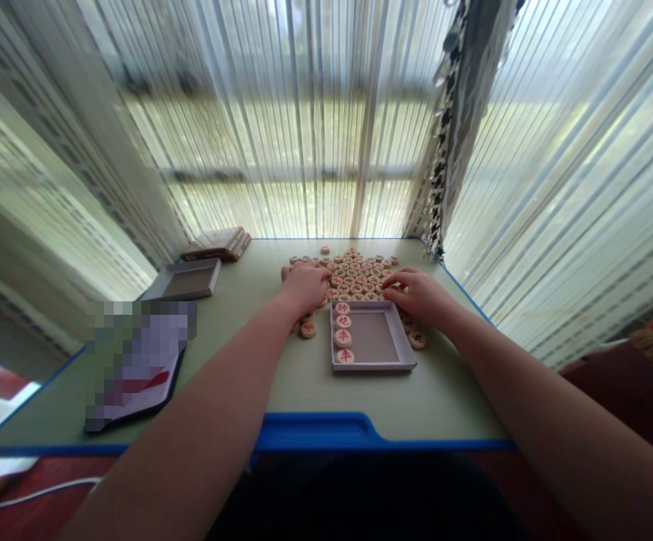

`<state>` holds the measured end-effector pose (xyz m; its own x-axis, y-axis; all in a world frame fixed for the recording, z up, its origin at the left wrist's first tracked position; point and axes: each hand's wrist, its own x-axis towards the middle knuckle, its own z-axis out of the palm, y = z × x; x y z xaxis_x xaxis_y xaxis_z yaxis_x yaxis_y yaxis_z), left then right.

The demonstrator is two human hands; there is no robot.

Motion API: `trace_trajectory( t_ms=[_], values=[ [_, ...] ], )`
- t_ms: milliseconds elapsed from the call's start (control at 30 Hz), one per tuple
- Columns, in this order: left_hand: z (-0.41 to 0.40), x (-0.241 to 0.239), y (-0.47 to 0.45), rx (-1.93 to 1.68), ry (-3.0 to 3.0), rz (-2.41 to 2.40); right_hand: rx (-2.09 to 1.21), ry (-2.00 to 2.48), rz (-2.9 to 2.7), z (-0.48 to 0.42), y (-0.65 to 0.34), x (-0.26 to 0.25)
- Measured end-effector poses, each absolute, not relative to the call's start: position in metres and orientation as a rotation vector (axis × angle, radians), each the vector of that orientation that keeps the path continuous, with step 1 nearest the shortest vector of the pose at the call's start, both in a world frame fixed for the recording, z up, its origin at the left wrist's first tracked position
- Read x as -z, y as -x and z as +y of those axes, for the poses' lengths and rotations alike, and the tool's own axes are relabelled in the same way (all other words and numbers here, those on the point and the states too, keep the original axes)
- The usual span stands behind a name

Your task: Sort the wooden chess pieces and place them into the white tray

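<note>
Round wooden chess pieces with red and dark characters lie spread across the far middle of the green table. In front of them stands a shallow grey box with several red-marked pieces lined along its left wall. My left hand rests curled on the left side of the pile, knuckles up. My right hand sits at the pile's right edge just beyond the box's far right corner, fingertips pinched among the pieces. What either hand holds is hidden.
A second grey box part lies at the back left, a folded board behind it. A dark pad with a blurred cover sits at the left front. Striped curtains surround the table. The front edge has a blue rim.
</note>
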<state>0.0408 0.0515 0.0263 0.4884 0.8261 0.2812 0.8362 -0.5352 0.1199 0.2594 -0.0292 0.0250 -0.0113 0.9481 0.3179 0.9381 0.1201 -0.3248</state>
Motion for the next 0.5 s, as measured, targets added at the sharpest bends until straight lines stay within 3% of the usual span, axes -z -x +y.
trace_trajectory(
  t_ms=[333, 500],
  values=[
    [0.0459, -0.0226, -0.0441, 0.651, 2.628, -1.486, -0.029, 1.805, -1.949, -0.0305, -0.2598, -0.0244],
    [0.0525, -0.0197, -0.044, 0.663, 2.825, -1.32, -0.029, 2.041, -1.709, -0.0288, -0.2674, -0.0244]
  ],
)
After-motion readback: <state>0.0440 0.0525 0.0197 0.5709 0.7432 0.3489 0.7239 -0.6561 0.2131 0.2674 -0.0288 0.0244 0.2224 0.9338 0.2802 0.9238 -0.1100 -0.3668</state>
